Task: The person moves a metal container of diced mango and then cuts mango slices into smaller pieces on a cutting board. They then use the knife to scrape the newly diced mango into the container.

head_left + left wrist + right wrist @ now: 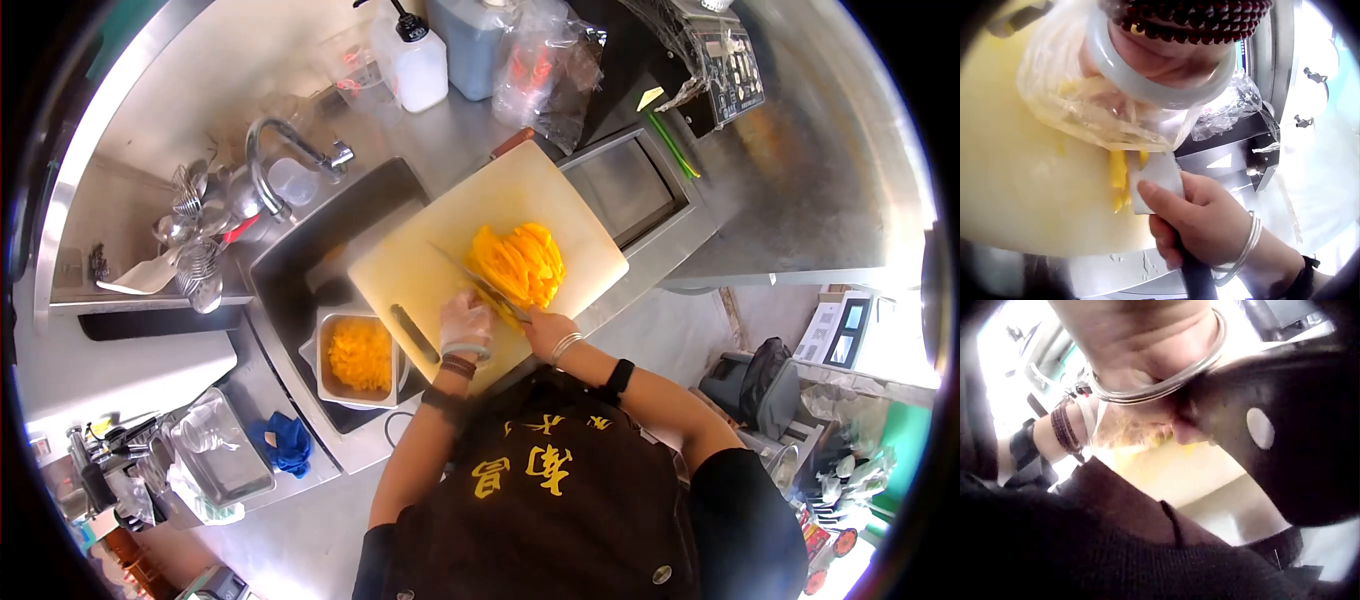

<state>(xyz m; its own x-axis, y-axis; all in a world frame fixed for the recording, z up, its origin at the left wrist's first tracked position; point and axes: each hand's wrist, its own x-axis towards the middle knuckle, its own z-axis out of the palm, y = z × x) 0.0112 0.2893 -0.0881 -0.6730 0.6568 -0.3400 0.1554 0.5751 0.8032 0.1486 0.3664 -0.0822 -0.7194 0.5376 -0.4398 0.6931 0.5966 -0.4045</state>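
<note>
My right hand [549, 333] grips the dark handle of a kitchen knife [1159, 178], its thumb lying on the flat of the wide blade. On the pale cutting board [590, 235], the blade slants between my left hand and a heap of yellow-orange fruit slices [520, 262] that look like mango. My left hand [467, 322], in a clear plastic glove, rests low over the board close beside the blade. Yellow strips [1119, 178] stick out from under the glove next to the blade. The glove blurs the left fingers, and I cannot tell whether they pinch the fruit.
The board lies across a sink [290, 270]. A rectangular tub [391, 400] of chopped orange pieces stands in the sink, left of the board. Behind are a tap [262, 165], whisks and ladles [196, 262], a pump bottle [416, 75] and a reddish-brown handle [512, 143] at the board's far edge.
</note>
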